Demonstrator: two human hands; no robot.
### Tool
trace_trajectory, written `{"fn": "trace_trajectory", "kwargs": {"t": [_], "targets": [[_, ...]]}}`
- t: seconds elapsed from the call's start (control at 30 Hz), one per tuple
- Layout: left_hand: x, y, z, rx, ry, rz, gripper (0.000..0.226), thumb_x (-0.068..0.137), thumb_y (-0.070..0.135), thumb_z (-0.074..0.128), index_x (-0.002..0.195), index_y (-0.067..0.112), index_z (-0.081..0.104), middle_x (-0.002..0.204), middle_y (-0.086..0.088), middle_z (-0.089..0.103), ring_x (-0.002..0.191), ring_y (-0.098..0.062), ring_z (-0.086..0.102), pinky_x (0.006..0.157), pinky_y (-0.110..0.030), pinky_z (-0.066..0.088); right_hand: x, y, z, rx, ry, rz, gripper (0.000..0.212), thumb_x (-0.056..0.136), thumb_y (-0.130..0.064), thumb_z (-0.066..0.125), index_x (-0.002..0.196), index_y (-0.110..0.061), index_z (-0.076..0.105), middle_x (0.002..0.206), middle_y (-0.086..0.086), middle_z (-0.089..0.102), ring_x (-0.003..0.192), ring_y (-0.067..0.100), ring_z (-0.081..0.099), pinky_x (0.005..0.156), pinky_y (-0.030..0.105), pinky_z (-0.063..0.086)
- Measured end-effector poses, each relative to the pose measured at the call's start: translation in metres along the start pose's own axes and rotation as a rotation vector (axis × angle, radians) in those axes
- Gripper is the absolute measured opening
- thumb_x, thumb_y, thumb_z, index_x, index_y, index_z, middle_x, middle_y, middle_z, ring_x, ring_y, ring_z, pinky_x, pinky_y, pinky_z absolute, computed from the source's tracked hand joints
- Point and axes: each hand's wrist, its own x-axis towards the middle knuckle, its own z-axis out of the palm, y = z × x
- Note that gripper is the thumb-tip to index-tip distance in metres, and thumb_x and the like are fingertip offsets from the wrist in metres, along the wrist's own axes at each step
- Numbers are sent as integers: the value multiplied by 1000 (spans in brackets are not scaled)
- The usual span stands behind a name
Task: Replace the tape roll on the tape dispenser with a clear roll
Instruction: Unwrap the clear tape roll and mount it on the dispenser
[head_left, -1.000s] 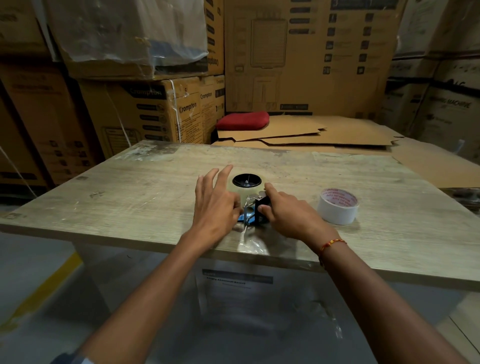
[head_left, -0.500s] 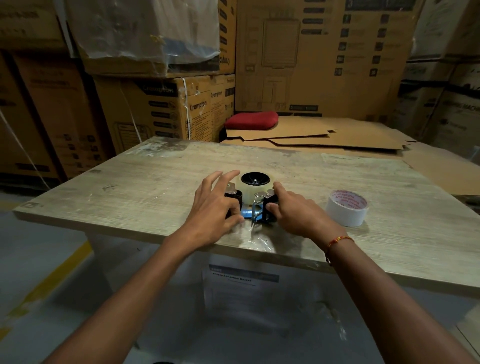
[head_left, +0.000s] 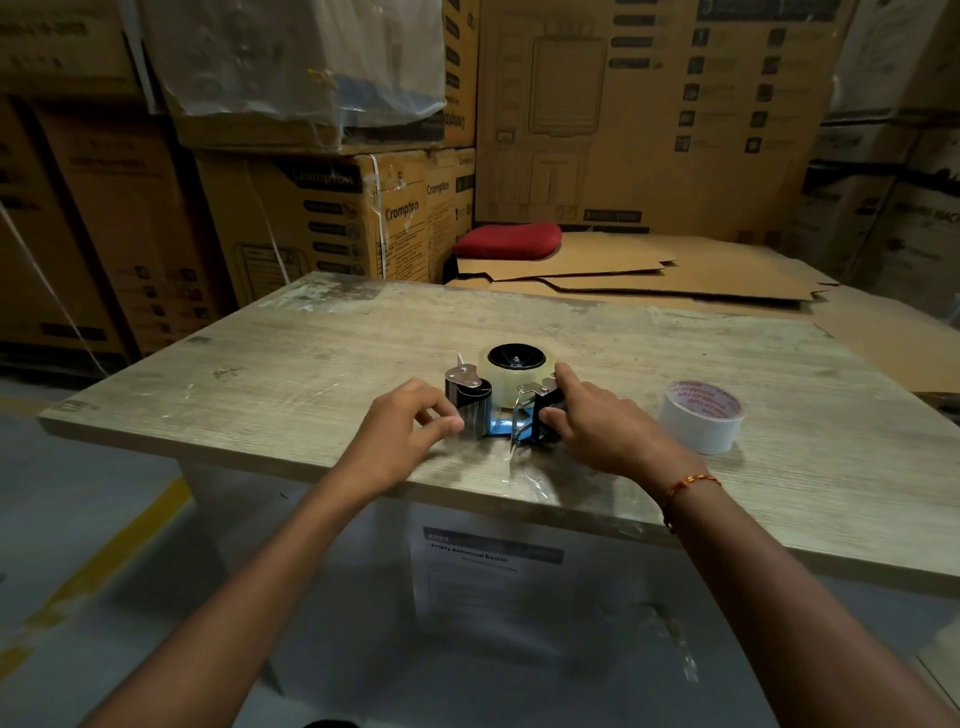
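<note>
The tape dispenser (head_left: 470, 392) lies flat near the front middle of the wooden table (head_left: 291, 374), with black parts, metal plates and a blue base. A clear tape roll (head_left: 517, 374) sits on its black hub. My left hand (head_left: 402, 434) pinches a strip of clear tape drawn out beside the dispenser's left roller. My right hand (head_left: 589, 421) grips the dispenser's black right end, index finger against the clear roll. A white tape roll (head_left: 701, 415) with red print inside its core rests on the table to the right, apart from both hands.
Stacked cardboard boxes (head_left: 332, 218) stand behind and left of the table. Flattened cardboard sheets (head_left: 649, 280) and a red cushion (head_left: 509, 240) lie behind the far edge. A printed sheet (head_left: 488, 561) hangs under the table front. A yellow floor line (head_left: 109, 551) runs at the left.
My left hand has slid off the dispenser toward me and closed on the clear tape end, uncovering the left roller. My right hand stays on the dispenser's right end.
</note>
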Motion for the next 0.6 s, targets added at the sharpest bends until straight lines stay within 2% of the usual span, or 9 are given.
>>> {"fn": "trace_trajectory", "kwargs": {"t": [0.07,0.13,0.23,0.33,0.4,0.47,0.6], "targets": [[-4,-2,2,-176,16,-124,6,92,15,67,87,13,71,102,0,66,79,-8,62,63,-13,46,0,0,1,-9,5,0,60,103,-46,41,152,-26,15,132,15,57,110,36,59,93,53,50],[-8,-5,6,-206,52,-160,8,93,14,65,89,16,71,100,1,67,70,-4,63,57,-10,44,1,1,2,-8,10,-2,60,103,-47,40,153,-26,14,131,15,58,109,35,59,93,53,51],[-14,-5,16,-182,154,-186,11,93,13,64,89,20,71,94,7,68,65,-4,63,59,-17,45,0,2,3,-11,14,-4,61,103,-47,40,153,-26,14,130,14,58,107,34,59,91,52,51],[-14,2,27,-368,230,-293,13,95,8,59,89,15,69,80,-5,70,55,-9,63,52,-22,48,-1,1,2,-20,22,-4,61,103,-47,40,154,-25,13,130,14,58,106,34,60,91,50,51],[-12,6,32,-493,270,-331,13,96,6,58,91,13,68,82,-11,71,60,-12,64,56,-26,51,-2,1,2,-20,23,-5,60,103,-46,40,153,-25,14,130,13,58,105,33,60,90,50,51],[-9,7,33,-536,298,-340,14,96,4,57,94,11,68,86,-9,72,66,-13,65,61,-26,52,-3,0,3,-33,31,-11,58,103,-47,40,151,-27,15,130,13,59,103,33,61,88,50,53],[-6,8,33,-394,327,-287,14,97,5,55,99,12,67,85,-3,70,72,-10,65,65,-22,53,-10,-3,5,-113,74,-21,61,105,-46,32,156,-24,7,137,13,54,105,34,61,85,47,51]]}}
